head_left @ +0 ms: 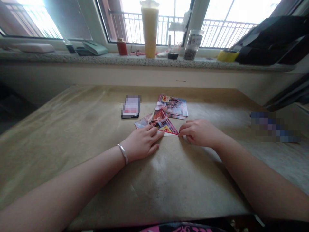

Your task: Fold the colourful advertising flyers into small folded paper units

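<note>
A colourful printed paper [159,124], folded to a point, lies flat on the brown paper-covered table [96,145]. My left hand [142,143], with a silver bangle at the wrist, rests palm down with its fingers pressing on the paper's near left part. My right hand [199,132] is curled, its fingertips pinching the paper's pointed right corner. A small stack of similar colourful papers [172,106] sits just behind the folded one.
A phone [130,108] lies face up left of the stack. A blurred object [272,127] sits at the table's right. The stone windowsill [72,58] behind carries a tall yellow container [150,29], a red jar [122,47], a glass jar [193,45] and dark items.
</note>
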A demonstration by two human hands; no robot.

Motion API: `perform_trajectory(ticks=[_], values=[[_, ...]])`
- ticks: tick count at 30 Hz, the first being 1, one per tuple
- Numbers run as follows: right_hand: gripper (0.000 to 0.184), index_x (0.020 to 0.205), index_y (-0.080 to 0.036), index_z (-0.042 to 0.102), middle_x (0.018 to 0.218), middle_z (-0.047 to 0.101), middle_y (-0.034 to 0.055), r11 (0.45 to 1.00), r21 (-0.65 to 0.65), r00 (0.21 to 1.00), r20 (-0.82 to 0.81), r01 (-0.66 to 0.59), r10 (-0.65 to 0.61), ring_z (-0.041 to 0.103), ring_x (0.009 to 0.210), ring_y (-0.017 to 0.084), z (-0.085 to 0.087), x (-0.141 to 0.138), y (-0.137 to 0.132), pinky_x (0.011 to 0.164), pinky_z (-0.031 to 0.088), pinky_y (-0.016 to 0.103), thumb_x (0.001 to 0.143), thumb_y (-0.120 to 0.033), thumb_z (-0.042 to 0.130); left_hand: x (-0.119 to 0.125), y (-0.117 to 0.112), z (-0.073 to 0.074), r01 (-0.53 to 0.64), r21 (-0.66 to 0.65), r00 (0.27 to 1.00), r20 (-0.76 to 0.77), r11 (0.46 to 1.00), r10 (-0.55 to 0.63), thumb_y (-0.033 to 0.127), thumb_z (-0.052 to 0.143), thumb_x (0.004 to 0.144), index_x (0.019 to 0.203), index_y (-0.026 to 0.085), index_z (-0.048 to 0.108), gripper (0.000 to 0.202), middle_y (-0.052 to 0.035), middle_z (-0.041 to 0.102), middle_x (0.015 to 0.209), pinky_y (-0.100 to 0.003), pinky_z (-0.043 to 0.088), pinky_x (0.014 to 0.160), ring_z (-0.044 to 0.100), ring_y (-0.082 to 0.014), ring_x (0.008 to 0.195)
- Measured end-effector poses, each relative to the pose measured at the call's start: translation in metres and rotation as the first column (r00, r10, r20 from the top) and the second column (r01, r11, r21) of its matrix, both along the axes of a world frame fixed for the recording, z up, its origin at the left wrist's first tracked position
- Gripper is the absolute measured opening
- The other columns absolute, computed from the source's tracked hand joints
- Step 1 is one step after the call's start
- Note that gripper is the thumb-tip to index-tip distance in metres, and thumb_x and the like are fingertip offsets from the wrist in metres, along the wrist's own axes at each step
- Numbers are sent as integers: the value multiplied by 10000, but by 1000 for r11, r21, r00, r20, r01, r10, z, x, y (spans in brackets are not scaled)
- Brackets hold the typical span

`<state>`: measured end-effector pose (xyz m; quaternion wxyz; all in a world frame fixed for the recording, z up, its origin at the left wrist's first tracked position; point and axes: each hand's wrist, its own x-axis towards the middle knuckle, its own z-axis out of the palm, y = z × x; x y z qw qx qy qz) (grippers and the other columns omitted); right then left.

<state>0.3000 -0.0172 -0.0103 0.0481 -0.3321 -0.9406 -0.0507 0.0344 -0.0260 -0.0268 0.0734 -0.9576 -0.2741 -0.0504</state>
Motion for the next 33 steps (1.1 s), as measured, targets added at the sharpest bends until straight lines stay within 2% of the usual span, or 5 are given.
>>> perform_trajectory(ticks=[20, 26, 30, 33], values=[[308, 860, -261, 743, 953, 728, -23, 999, -54, 999, -43, 6, -8, 655, 818, 153, 0, 9, 5, 727, 457, 275, 774, -120, 482, 1, 1, 1, 4, 19, 1000, -29, 1000, -3, 387, 409, 924, 1309, 140, 463, 461, -112, 559, 1099, -384, 369, 985, 460, -256, 1068], [255, 809, -228, 733, 909, 727, 10, 994, 39, 995, -28, 102, -101, 652, 791, 167, -5, 13, 6, 693, 448, 272, 781, -147, 493, 0, 1, 0, -2, 36, 999, -34, 999, 4, 394, 400, 925, 1302, 137, 470, 462, -116, 558, 1104, -387, 373, 980, 464, -258, 1060], [296, 918, -244, 726, 971, 714, 6, 1000, -23, 994, -104, 20, -22, 642, 826, 149, -8, 4, 3, 726, 440, 257, 794, -142, 478, 0, 1, -1, 3, 40, 1000, -27, 999, -2, 396, 403, 923, 1309, 144, 461, 464, -110, 557, 1106, -388, 367, 995, 459, -257, 1073], [275, 869, -243, 735, 929, 715, 8, 998, -55, 996, -90, 2, -7, 637, 792, 146, -8, 2, 3, 709, 433, 257, 795, -153, 486, 0, 1, -1, 4, 40, 1000, -28, 999, -3, 394, 403, 924, 1304, 140, 466, 462, -110, 557, 1105, -386, 360, 1003, 459, -259, 1075]])
